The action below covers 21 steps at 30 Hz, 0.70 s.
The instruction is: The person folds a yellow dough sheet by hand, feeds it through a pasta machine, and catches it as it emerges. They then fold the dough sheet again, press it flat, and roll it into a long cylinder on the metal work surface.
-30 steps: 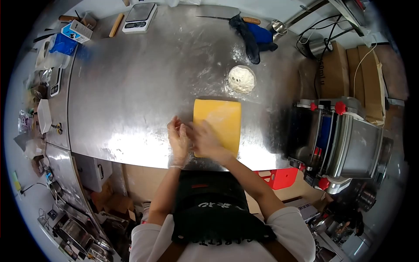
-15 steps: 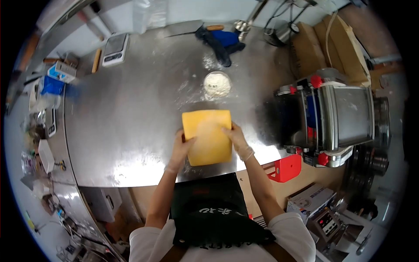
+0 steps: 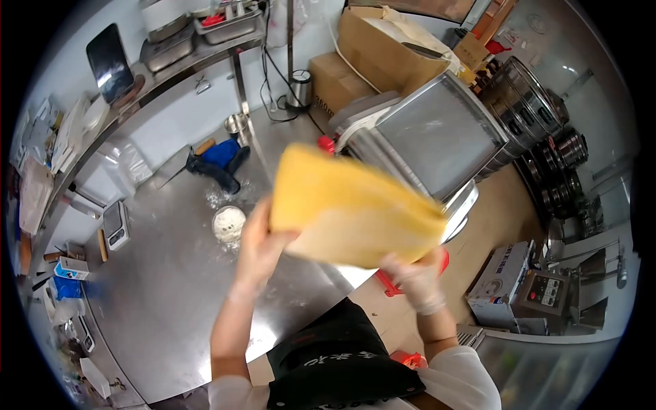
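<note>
A wide yellow sheet, folded or rolled and blurred by motion (image 3: pixel 355 212), is held up in front of me with a pale, floury lower part. My left hand (image 3: pixel 258 246) grips its left edge, thumb on the near face. At its lower right corner, my right hand (image 3: pixel 417 277) has its fingers closed on the sheet. Both hands appear to wear thin clear gloves. Beyond my left hand, a round bowl of white flour (image 3: pixel 229 224) stands on the steel table (image 3: pixel 164 294). The sheet hides part of the steel roller machine (image 3: pixel 437 133).
A blue and black cloth bundle (image 3: pixel 220 162) lies behind the flour. A white scale (image 3: pixel 116 224) is at the table's left. Cardboard boxes (image 3: pixel 389 51) stand behind the machine, stacked steel pots (image 3: pixel 523 102) to its right. A red stool (image 3: pixel 389 283) is below the sheet.
The yellow sheet has been lifted off the table and moved right toward the machine, both hands still holding it. The view has turned to the right.
</note>
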{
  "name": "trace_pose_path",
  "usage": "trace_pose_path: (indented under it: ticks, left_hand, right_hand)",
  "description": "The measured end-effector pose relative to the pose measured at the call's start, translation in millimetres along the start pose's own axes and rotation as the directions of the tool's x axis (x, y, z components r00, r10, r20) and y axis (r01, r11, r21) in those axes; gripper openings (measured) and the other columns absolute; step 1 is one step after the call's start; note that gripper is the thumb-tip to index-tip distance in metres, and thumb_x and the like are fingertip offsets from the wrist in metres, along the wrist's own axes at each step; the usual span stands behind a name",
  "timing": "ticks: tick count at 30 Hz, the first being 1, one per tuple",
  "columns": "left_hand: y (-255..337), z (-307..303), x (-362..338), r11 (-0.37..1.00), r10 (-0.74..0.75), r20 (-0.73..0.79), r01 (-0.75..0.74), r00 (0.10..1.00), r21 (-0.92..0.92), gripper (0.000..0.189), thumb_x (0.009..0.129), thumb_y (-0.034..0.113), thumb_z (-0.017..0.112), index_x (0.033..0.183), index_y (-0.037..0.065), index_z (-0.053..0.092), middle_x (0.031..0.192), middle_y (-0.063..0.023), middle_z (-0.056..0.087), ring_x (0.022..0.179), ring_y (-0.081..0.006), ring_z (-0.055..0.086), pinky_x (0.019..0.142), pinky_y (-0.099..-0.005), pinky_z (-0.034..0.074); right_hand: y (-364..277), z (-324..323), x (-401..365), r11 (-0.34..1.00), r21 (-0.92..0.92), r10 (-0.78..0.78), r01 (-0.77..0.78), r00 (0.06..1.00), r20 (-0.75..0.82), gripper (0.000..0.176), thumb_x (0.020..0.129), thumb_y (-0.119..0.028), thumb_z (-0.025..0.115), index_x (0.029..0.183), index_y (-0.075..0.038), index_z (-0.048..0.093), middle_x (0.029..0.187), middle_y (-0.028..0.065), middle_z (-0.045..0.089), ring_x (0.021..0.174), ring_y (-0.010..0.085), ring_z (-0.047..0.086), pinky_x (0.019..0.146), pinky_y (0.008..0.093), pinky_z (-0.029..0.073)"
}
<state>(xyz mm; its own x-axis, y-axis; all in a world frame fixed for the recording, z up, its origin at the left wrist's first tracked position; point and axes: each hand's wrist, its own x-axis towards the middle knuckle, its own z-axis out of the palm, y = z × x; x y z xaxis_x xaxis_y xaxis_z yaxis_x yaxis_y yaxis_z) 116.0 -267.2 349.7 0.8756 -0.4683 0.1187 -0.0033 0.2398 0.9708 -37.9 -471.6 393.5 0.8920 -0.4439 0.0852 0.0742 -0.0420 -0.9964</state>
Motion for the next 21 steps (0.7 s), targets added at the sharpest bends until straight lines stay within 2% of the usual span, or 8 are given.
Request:
trace_pose_path:
  ticks: [1, 2, 3, 5, 10, 12, 16, 21]
  left_hand:
    - [24.1, 27.3, 32.1, 0.999, 0.033, 0.055, -0.033, 0.998, 0.0, 0.055, 0.085, 0.001, 0.069, 0.138, -0.004, 0.053, 0.124, -0.0101, 0.065, 0.115, -0.0173, 0.061, 0.101, -0.0296, 0.047]
    - [30.2, 47.7, 69.8, 0.985, 0.145, 0.143, -0.156, 0.979, 0.069, 0.052, 0.087, 0.006, 0.072, 0.135, -0.003, 0.055, 0.121, -0.0095, 0.066, 0.111, -0.0156, 0.062, 0.098, -0.0292, 0.048]
    - [48.1, 76.1, 100.9, 0.981, 0.19, 0.229, -0.195, 0.955, -0.003, 0.05, 0.089, 0.008, 0.072, 0.134, -0.003, 0.056, 0.12, -0.0091, 0.067, 0.109, -0.0137, 0.062, 0.095, -0.0289, 0.049]
    - [54.1, 121.5, 163.1, 0.986, 0.169, 0.371, -0.162, 0.913, -0.049, 0.049, 0.093, 0.011, 0.069, 0.137, -0.004, 0.054, 0.121, -0.0084, 0.067, 0.109, -0.0129, 0.063, 0.093, -0.0286, 0.051]
    - [-5.3, 197.3, 268.6, 0.996, 0.017, 0.589, 0.037, 0.808, -0.079, 0.044, 0.098, 0.016, 0.068, 0.136, -0.003, 0.055, 0.119, -0.0068, 0.068, 0.104, -0.0123, 0.065, 0.088, -0.0293, 0.054]
    - [-29.4, 212.4, 290.3, 0.991, -0.083, 0.637, 0.13, 0.766, -0.028, 0.043, 0.099, 0.018, 0.068, 0.135, -0.003, 0.056, 0.117, -0.0064, 0.068, 0.103, -0.0128, 0.065, 0.088, -0.0301, 0.055]
    - [-61.7, 227.0, 302.6, 0.987, -0.149, 0.605, 0.151, 0.782, 0.048, 0.037, 0.1, 0.015, 0.066, 0.132, -0.002, 0.058, 0.115, -0.0055, 0.067, 0.101, -0.0122, 0.064, 0.088, -0.0298, 0.054]
    - [-69.6, 230.7, 293.2, 0.98, -0.197, 0.539, 0.141, 0.819, 0.143, 0.035, 0.099, 0.012, 0.064, 0.13, -0.003, 0.059, 0.114, -0.0051, 0.067, 0.101, -0.0109, 0.063, 0.09, -0.028, 0.051]
  right_hand:
    - [-17.2, -17.6, 11.3, 0.999, 0.044, 0.008, -0.002, 0.992, -0.128, 0.068, 0.079, -0.016, 0.087, 0.137, -0.001, 0.054, 0.128, 0.0079, 0.065, 0.118, 0.0208, 0.063, 0.102, 0.0381, 0.051]
    - [-26.6, -38.1, 28.8, 0.992, 0.069, -0.095, 0.109, 0.979, -0.178, 0.065, 0.081, -0.016, 0.085, 0.137, -0.001, 0.054, 0.128, 0.0079, 0.065, 0.117, 0.0219, 0.063, 0.102, 0.0379, 0.051]
    - [-35.7, -56.8, 49.2, 0.971, 0.089, -0.197, 0.222, 0.954, -0.228, 0.062, 0.084, -0.015, 0.082, 0.137, 0.0, 0.054, 0.127, 0.0079, 0.065, 0.116, 0.023, 0.064, 0.103, 0.0377, 0.051]
    - [-54.3, -82.6, 88.1, 0.923, 0.232, -0.243, 0.306, 0.934, -0.264, 0.045, 0.092, -0.013, 0.075, 0.132, 0.0, 0.057, 0.121, 0.0077, 0.067, 0.109, 0.0201, 0.066, 0.097, 0.0349, 0.054]
    - [-20.9, -148.8, 153.9, 0.89, 0.404, -0.056, 0.212, 0.929, -0.365, 0.044, 0.096, -0.014, 0.07, 0.136, 0.0, 0.055, 0.129, 0.0103, 0.065, 0.119, 0.0229, 0.063, 0.104, 0.0381, 0.051]
    - [-3.8, -165.0, 166.0, 0.889, 0.425, 0.006, 0.173, 0.922, -0.387, 0.045, 0.097, -0.016, 0.07, 0.135, 0.001, 0.056, 0.132, 0.0112, 0.064, 0.122, 0.0238, 0.061, 0.107, 0.0385, 0.049]
    - [11.7, -195.9, 177.1, 0.857, 0.5, 0.067, 0.121, 0.938, -0.341, 0.041, 0.1, -0.01, 0.065, 0.137, 0.002, 0.053, 0.131, 0.0122, 0.063, 0.121, 0.0227, 0.06, 0.107, 0.0368, 0.047]
    - [16.9, -216.9, 185.1, 0.967, 0.237, -0.003, 0.093, 0.935, -0.354, 0.045, 0.097, -0.011, 0.067, 0.138, 0.003, 0.053, 0.131, 0.0116, 0.063, 0.118, 0.0221, 0.061, 0.107, 0.0359, 0.045]
